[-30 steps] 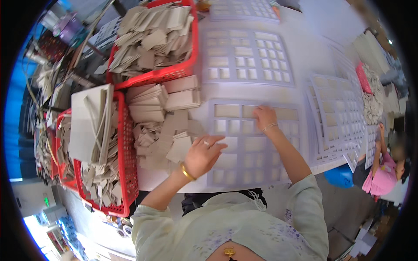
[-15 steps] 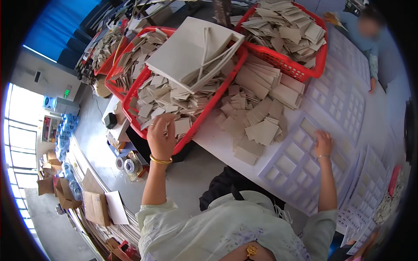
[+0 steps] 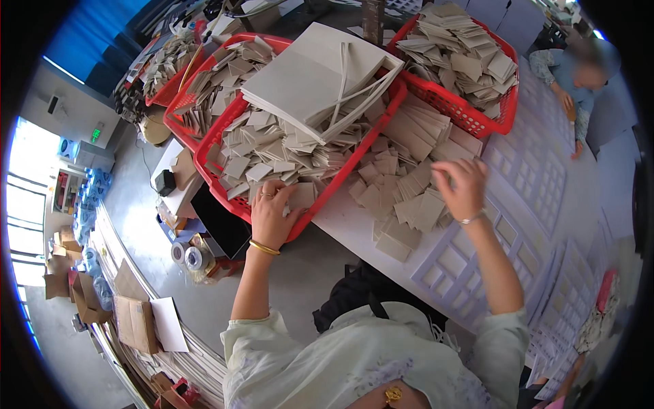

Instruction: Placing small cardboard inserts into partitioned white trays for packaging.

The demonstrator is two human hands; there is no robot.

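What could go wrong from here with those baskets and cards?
The stack of large grey boards might slide: it rests on loose card pieces in the red basket where the left hand is. That basket seems to overhang the white table, so pieces could drop to the floor. The right hand is close to the card pile and could scatter some onto the windowed frame.

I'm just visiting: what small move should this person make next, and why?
Perhaps the left hand should pick up one of the loose card pieces beside it. That hand is down at the near end of the red basket, which is heaped with them, while the right hand shows nothing in its grasp. Whether the left hand holds a piece is unclear.
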